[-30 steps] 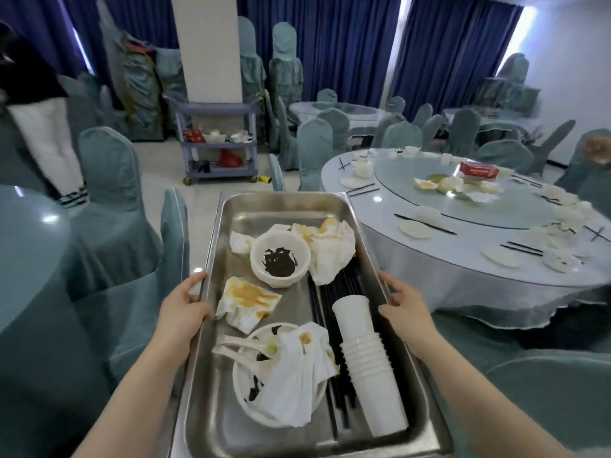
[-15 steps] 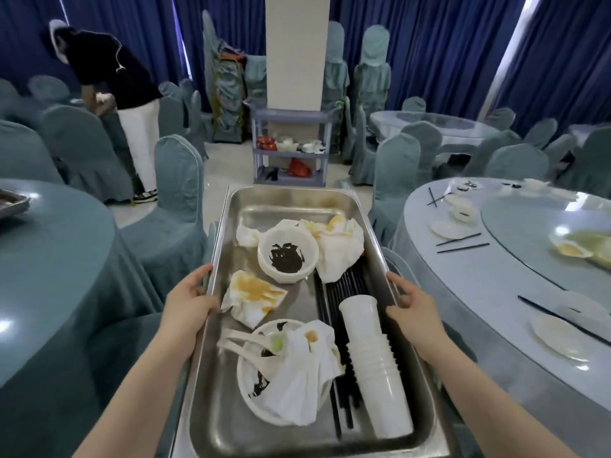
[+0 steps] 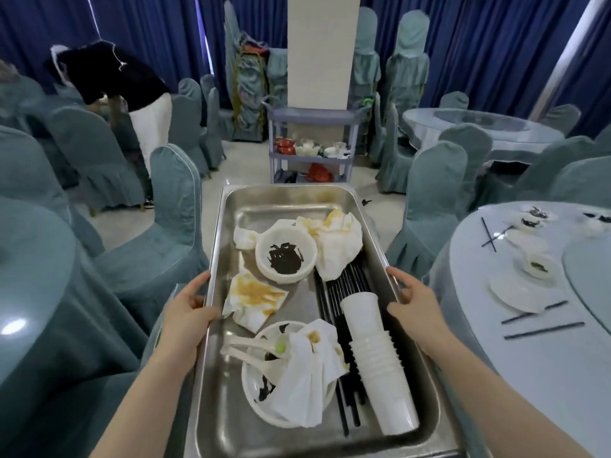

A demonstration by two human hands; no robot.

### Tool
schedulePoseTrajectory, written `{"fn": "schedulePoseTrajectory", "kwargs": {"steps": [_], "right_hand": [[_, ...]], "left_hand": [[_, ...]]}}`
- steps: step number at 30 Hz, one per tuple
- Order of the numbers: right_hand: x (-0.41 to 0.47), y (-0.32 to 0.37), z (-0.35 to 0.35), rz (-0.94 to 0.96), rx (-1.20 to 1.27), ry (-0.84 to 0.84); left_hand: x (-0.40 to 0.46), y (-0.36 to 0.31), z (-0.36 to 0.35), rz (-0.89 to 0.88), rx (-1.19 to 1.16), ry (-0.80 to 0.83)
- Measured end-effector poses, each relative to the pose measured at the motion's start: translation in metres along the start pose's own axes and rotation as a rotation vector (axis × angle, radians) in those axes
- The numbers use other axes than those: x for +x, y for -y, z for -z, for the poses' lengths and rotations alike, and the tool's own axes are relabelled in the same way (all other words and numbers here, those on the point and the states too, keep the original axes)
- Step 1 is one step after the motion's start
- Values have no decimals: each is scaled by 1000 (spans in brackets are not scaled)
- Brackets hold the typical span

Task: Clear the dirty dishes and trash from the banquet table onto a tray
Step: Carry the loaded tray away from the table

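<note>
With the left hand (image 3: 188, 312) and right hand (image 3: 415, 300) each clamped on a long rim of the loaded steel tray (image 3: 291, 201), any tilt could roll the cup stack (image 3: 380, 361) near its right wall into the plates, I reckon.

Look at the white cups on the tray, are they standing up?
No, the stack of white cups lies on its side in the metal tray, beside the black chopsticks.

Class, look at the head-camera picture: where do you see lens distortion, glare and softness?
Head view: wide-angle bending curves the curtains and chairs near the edges; window light glares on the left table; the steel tray shows soft reflections; the bending person has a ragged, smeared outline.
</note>
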State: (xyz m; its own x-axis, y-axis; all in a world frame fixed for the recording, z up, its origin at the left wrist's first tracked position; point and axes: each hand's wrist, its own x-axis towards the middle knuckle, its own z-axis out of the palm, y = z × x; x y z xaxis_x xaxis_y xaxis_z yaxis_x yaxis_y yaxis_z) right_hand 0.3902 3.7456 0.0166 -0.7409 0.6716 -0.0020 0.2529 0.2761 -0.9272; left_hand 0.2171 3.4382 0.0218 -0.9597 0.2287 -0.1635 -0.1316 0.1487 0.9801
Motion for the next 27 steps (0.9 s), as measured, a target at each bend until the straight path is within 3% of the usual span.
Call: {"fn": "schedulePoseTrajectory", "kwargs": {"steps": [11,27], "right_hand": [[230,20,-87,52,-105,133],[484,46,-226,37,-99,196]], "left_hand": [[156,-20,-30,-61,-59,-269],[412,-39,-27,-109,-52,-323]]}}
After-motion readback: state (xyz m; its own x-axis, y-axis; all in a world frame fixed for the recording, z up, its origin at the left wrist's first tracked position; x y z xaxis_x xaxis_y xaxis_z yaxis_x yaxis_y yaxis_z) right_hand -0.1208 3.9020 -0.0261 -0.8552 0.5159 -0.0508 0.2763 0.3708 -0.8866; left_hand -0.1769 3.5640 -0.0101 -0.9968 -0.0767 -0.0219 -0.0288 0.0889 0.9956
